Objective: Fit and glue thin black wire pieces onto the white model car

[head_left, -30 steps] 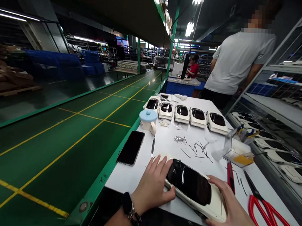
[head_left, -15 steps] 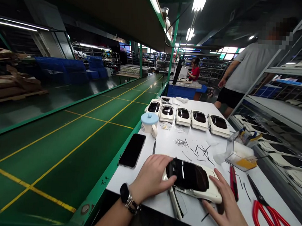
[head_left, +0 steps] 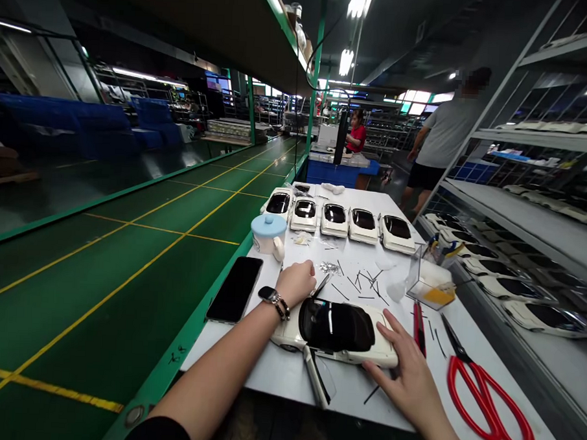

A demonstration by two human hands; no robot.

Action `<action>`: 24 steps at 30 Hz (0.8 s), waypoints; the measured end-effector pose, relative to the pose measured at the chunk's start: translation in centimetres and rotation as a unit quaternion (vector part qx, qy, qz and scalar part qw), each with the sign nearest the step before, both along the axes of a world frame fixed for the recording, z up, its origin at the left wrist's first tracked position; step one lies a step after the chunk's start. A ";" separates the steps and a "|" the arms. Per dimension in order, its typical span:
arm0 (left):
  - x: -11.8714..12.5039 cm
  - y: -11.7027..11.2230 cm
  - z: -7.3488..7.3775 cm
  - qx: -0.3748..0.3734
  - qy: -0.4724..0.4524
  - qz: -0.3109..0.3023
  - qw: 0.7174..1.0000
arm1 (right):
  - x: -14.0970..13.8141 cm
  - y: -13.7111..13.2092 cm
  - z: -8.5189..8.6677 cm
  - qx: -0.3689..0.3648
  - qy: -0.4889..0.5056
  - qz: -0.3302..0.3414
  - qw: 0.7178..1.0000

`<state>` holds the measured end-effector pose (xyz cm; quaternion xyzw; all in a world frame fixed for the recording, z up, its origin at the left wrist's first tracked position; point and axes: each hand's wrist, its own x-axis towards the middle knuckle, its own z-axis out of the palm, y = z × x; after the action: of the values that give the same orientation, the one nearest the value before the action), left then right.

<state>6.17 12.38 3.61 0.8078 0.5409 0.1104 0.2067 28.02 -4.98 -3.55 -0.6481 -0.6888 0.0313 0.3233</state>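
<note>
A white model car with a black glossy roof lies sideways on the white table in front of me. One of its doors hangs open toward the table's near edge. My right hand rests flat on the car's rear end, fingers spread. My left hand, with a watch on the wrist, is closed round a thin dark tool just behind the car. Small dark pins and a little heap of metal bits lie beyond it.
A black phone and a lidded mug sit at the left edge. Several white car bodies line the far side. Red scissors, a red pen and a clear box lie right. Racks hold more cars. Two people stand far off.
My left hand left the car's front and reached forward to pick up the thin tool. The car now lies flat with my right hand on its rear. The person in grey walked away.
</note>
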 end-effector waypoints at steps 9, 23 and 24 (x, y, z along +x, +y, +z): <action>-4.2 -2.1 -0.3 0.004 -0.088 -0.078 0.993 | -0.4 -0.1 -0.1 0.033 -0.002 -0.060 0.998; -6.1 -1.2 -3.1 0.068 0.066 0.040 0.995 | -1.5 -1.9 0.8 0.215 0.014 -0.047 0.975; -6.3 -1.1 -3.0 0.070 0.061 0.035 0.995 | -1.7 -2.1 1.1 0.229 0.009 -0.040 0.973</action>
<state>-0.11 11.26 0.61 0.8057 0.5717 0.1059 0.1128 26.31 -7.12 -2.49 -0.5836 -0.6483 -0.1338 0.4704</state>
